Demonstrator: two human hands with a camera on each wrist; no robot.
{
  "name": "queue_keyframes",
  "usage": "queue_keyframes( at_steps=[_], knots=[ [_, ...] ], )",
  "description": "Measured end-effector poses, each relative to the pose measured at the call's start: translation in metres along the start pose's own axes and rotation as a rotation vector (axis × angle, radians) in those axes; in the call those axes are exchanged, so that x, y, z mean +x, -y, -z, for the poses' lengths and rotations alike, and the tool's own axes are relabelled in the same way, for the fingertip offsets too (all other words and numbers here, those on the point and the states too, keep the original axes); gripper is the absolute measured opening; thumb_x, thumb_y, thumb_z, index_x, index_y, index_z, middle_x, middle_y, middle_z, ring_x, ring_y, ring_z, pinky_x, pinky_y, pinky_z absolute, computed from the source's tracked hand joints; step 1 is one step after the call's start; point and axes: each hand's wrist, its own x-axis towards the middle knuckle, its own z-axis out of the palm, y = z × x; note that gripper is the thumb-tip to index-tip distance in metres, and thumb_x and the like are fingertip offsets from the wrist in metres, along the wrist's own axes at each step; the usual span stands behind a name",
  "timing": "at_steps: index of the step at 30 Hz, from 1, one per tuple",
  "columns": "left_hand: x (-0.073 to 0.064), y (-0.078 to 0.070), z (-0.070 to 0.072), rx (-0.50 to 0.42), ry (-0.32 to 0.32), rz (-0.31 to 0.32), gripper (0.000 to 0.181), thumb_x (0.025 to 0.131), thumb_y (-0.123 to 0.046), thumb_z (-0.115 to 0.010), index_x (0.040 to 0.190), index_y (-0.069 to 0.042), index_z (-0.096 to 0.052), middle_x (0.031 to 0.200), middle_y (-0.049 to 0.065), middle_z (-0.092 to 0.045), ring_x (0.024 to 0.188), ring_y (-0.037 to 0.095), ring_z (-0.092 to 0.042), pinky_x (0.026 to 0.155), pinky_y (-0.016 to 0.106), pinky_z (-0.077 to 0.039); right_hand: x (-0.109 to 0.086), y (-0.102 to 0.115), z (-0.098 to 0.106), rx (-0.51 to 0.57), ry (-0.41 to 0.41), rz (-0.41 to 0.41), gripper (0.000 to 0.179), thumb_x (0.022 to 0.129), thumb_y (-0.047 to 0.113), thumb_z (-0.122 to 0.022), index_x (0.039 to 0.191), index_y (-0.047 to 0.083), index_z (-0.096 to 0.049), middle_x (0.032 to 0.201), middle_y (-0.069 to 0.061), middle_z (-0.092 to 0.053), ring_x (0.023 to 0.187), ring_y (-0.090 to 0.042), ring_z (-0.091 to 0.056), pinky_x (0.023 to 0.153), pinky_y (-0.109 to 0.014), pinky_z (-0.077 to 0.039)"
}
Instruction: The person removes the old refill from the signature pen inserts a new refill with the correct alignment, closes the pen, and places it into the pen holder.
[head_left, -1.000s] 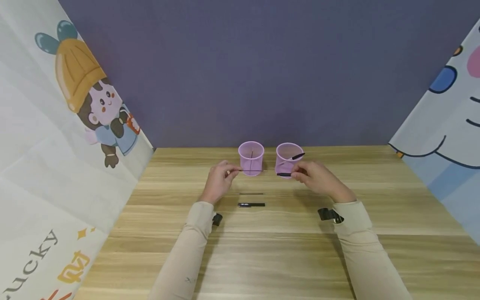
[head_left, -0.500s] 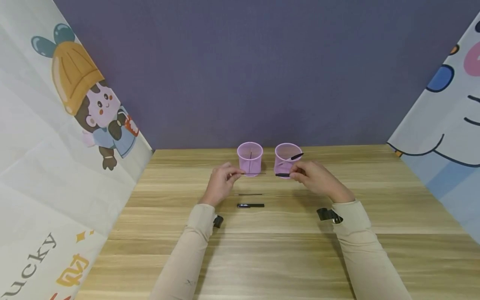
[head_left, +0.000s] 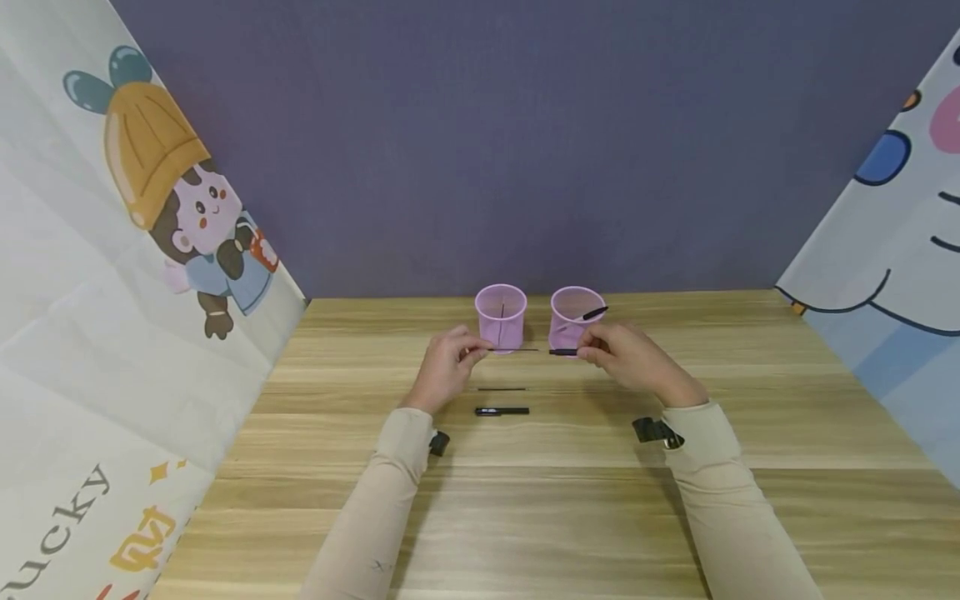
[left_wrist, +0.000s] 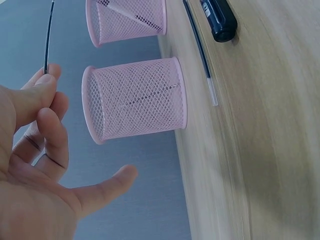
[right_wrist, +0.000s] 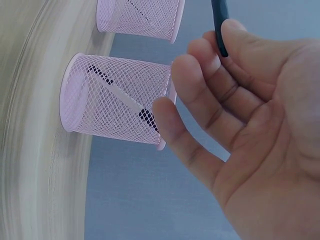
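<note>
My left hand (head_left: 446, 367) pinches a thin dark pen refill (head_left: 517, 350) between thumb and fingertips, and its free end points right. In the left wrist view the refill (left_wrist: 48, 42) stands out past the thumb, with the little finger stretched away. Opposite, my right hand (head_left: 626, 357) pinches a black pen barrel (head_left: 562, 352) between thumb and index finger. The barrel (right_wrist: 219, 22) runs out of the top of the right wrist view. A small gap separates the refill's tip from the barrel's left end. Both pieces are held level in front of the pink mesh cups.
The left pink cup (head_left: 489, 333) holds a thin refill; the right cup (head_left: 561, 333) holds a black-and-clear pen (head_left: 595, 313). Another refill (head_left: 502, 388) and a black pen (head_left: 502, 411) lie on the wooden table (head_left: 540, 517). A dark wall panel (head_left: 525, 150) rises behind the cups.
My left hand has moved slightly right and down, bringing the refill's tip nearer the barrel. The right hand has shifted only a little, still pinching the barrel.
</note>
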Motion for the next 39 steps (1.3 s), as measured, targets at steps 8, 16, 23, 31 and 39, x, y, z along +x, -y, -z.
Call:
queue_keyframes(
  at_steps=[8, 16, 23, 31, 39],
  knots=[
    [0.001, 0.0, -0.003, 0.001, 0.023, 0.024, 0.014, 0.093, -0.005, -0.072, 0.103, -0.008, -0.08, 0.089, 0.003, -0.068, 0.072, 0.011, -0.056, 0.063, 0.022, -0.05, 0.001, -0.001, -0.001, 0.001, 0.014, 0.0, 0.005, 0.1, 0.012, -0.066, 0.098, 0.008, -0.069, 0.08, 0.001, -0.065, 0.07, -0.011, -0.056, 0.061, -0.026, -0.048],
    [0.001, -0.003, -0.005, 0.004, 0.041, 0.037, 0.015, 0.092, -0.005, -0.072, 0.104, -0.01, -0.08, 0.092, 0.002, -0.07, 0.072, 0.011, -0.056, 0.065, 0.023, -0.05, 0.001, -0.001, -0.002, -0.013, 0.007, 0.0, 0.004, 0.1, 0.013, -0.066, 0.097, 0.01, -0.069, 0.079, 0.002, -0.065, 0.07, -0.011, -0.056, 0.062, -0.027, -0.048],
    [0.0, -0.006, -0.006, -0.007, 0.036, 0.03, 0.015, 0.092, -0.005, -0.073, 0.104, -0.01, -0.08, 0.093, 0.003, -0.071, 0.072, 0.011, -0.057, 0.065, 0.022, -0.05, 0.001, 0.001, -0.002, -0.02, 0.009, 0.002, 0.003, 0.099, 0.012, -0.066, 0.097, 0.011, -0.069, 0.079, 0.002, -0.065, 0.07, -0.011, -0.056, 0.062, -0.026, -0.049],
    [0.0, -0.009, -0.008, -0.012, 0.06, 0.038, 0.015, 0.093, -0.005, -0.071, 0.105, -0.01, -0.079, 0.102, 0.004, -0.074, 0.075, 0.011, -0.059, 0.067, 0.023, -0.052, 0.001, 0.002, -0.003, -0.02, 0.01, 0.006, 0.004, 0.099, 0.013, -0.067, 0.097, 0.011, -0.069, 0.08, 0.001, -0.066, 0.07, -0.011, -0.056, 0.062, -0.026, -0.048],
    [-0.001, -0.01, -0.01, -0.013, 0.069, 0.042, 0.012, 0.094, -0.009, -0.072, 0.102, -0.012, -0.079, 0.102, 0.001, -0.075, 0.074, 0.01, -0.059, 0.067, 0.024, -0.053, 0.002, 0.001, -0.004, -0.012, 0.013, 0.005, 0.004, 0.099, 0.013, -0.067, 0.096, 0.011, -0.069, 0.081, -0.002, -0.066, 0.072, -0.011, -0.056, 0.063, -0.026, -0.048]
  ],
)
